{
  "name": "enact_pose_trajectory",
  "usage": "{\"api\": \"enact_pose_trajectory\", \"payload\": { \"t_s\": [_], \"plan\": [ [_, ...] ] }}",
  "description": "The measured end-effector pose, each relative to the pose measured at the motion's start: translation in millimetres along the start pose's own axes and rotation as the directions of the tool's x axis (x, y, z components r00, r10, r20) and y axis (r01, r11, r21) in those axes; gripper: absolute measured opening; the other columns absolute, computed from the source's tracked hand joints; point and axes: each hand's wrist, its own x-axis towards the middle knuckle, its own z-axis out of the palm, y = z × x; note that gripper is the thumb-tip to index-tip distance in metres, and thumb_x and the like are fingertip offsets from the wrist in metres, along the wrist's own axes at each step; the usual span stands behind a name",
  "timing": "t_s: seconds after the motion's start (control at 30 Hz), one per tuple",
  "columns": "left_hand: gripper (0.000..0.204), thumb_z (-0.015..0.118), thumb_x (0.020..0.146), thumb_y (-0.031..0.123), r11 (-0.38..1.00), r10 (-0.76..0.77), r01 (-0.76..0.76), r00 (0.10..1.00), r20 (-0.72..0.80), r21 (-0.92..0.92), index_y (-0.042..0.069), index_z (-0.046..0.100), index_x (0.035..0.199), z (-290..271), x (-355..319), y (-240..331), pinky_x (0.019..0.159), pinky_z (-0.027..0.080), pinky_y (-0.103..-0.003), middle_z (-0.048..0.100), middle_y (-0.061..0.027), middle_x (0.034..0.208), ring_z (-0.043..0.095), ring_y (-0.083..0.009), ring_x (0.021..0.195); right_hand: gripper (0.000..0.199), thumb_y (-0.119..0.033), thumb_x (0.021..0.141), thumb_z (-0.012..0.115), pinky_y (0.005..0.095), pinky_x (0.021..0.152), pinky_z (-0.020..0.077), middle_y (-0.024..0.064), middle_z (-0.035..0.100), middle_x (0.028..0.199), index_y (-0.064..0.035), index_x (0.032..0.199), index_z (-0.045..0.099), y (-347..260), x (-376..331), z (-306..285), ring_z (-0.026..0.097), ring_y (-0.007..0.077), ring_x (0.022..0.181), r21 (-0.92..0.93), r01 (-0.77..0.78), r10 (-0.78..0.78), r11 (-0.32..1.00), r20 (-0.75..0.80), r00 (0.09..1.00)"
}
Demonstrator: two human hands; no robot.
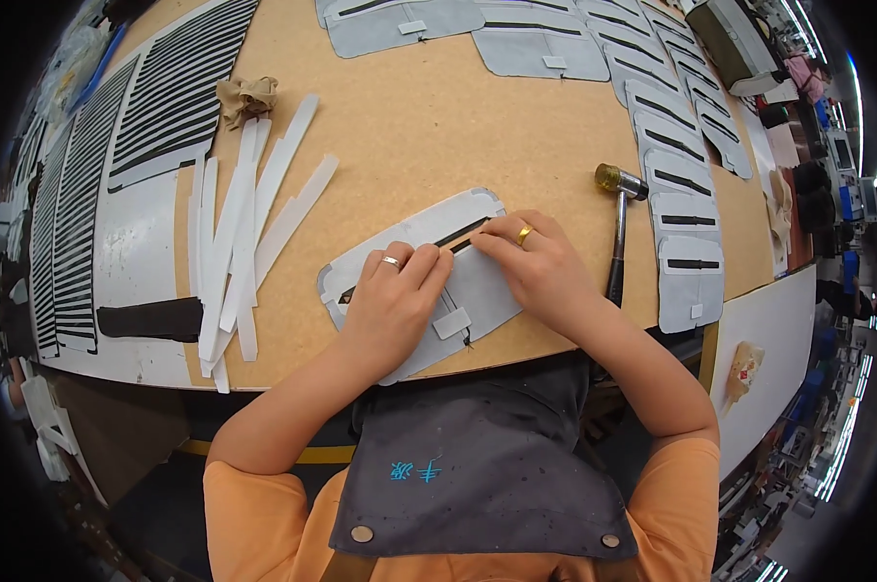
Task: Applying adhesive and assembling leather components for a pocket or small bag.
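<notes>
A grey panel with rounded corners [497,301] lies tilted on the table right in front of me. Across it runs a long narrow slot edged by a black strip [463,233], and table-coloured brown shows between the edges. My left hand [392,301], a silver ring on one finger, rests over the panel, fingers bent and closed with their tips at the strip. At the strip's right end, my right hand [545,262], wearing a gold ring, pinches with thumb and forefinger. A small white tag [452,323] sits on the panel below the slot. Both hands partly hide the strip.
Loose white strips [269,194] lie in a pile at left, beside a black bundle [150,319] and boards lined with black strips [181,87]. A hammer [618,223] lies right of my hands. Overlapping rows of similar grey panels [691,276] line the right and far sides.
</notes>
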Motion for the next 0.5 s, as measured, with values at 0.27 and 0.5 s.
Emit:
{"api": "enact_pose_trajectory", "payload": {
  "t_s": [0.27, 0.5],
  "plan": [
    [0.025, 0.062, 0.082, 0.002, 0.914, -0.292, 0.294, 0.955, 0.049, -0.28, 0.003, 0.06, 0.107, -14.8, -19.5, -7.5, 0.076, 0.038, -0.04, 0.054, -0.0089, 0.096, 0.055, -0.0293, 0.088, 0.022, -0.004, 0.081, 0.064, 0.0381, 0.084, 0.0434, 0.0082, 0.059, 0.098, -0.0072, 0.104, 0.063, -14.4, 25.0, 10.2, 0.055, 0.0285, 0.092, 0.472, -0.11, 0.06, 0.875, 0.119, 0.991],
    [0.02, 0.06, 0.081, -0.001, 0.912, -0.291, 0.259, 0.955, -0.057, -0.319, 0.005, 0.065, 0.1, -10.5, -22.3, -7.5, 0.073, 0.039, -0.039, 0.056, -0.0073, 0.09, 0.055, -0.0266, 0.084, 0.02, -0.003, 0.08, 0.064, 0.0369, 0.083, 0.0427, 0.0057, 0.06, 0.095, -0.0079, 0.1, 0.065, -9.8, 32.2, 7.6, 0.055, 0.0267, 0.092, 0.485, -0.111, 0.008, 0.868, 0.209, 0.978]
  ]
}}
